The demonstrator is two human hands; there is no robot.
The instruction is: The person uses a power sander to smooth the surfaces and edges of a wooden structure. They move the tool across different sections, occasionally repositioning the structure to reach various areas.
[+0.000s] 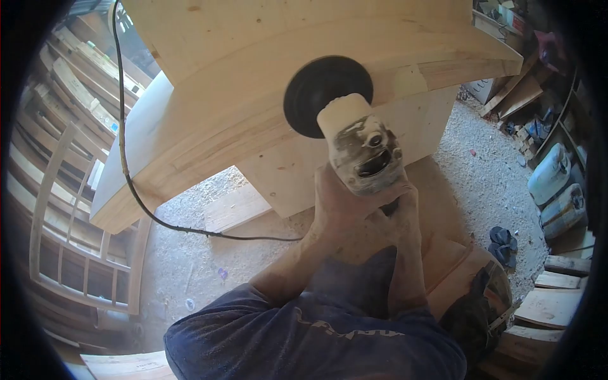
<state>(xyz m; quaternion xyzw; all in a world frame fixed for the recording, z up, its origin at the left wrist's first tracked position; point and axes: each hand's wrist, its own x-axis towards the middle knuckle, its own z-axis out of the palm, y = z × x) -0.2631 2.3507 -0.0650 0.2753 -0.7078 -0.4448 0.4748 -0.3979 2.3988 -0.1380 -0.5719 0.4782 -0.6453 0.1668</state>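
Observation:
A dusty power sander (361,139) with a large round black disc (316,95) is held out in front of my chest. Its disc overlaps the curved edge of a big pale wooden piece (209,142). My left hand (342,196) is wrapped around the near left side of the sander's body. On the other side, my right hand (404,195) grips the rear of the tool, its fingers partly hidden behind it. Wood dust coats both forearms and the sander's casing.
A black power cord (124,158) hangs at the left and loops toward my left forearm. A wooden lattice frame (82,234) leans by stacked boards (69,76). Dusty jugs (550,174), dark sandals (502,247) and wood pieces (550,307) lie on the right. Sawdust covers the floor (481,171).

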